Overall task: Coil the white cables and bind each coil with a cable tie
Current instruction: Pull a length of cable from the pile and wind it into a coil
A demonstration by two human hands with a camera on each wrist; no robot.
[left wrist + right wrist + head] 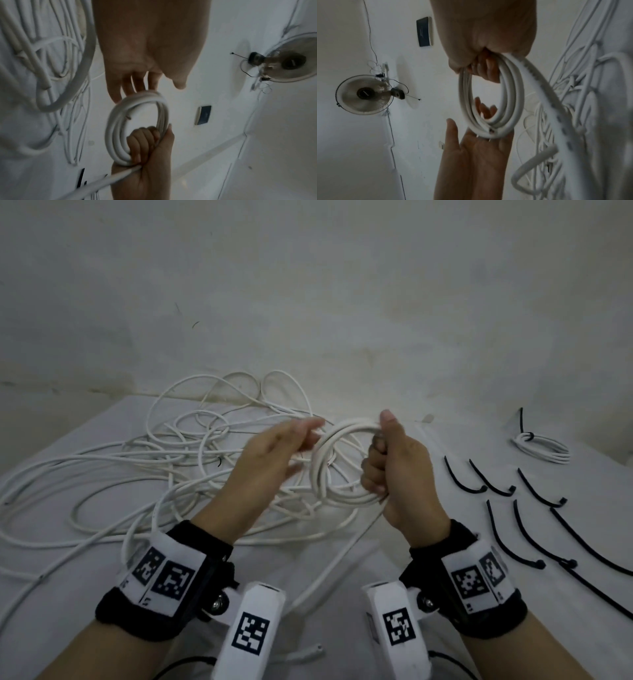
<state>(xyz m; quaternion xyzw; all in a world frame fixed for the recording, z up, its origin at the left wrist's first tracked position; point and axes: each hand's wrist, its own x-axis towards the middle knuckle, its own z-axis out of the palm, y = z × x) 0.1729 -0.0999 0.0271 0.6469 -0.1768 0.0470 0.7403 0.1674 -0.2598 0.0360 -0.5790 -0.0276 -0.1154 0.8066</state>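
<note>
A white-covered table [342, 594] met the wall at its far edge, with bare cloth near the person. Loose white cables [164, 460] sprawled left. Six black cable ties [524, 529] lay right, a bound coil [543, 446] beyond them. The right hand [397, 477] fisted around a raised coil [329, 470]; the left hand [270, 460], fingers straight and slightly spread, touched its opposite side.

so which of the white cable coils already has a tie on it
The small white cable coil lying far right on the table, bound by a black cable tie. The coil gripped by the right hand has none.
</note>
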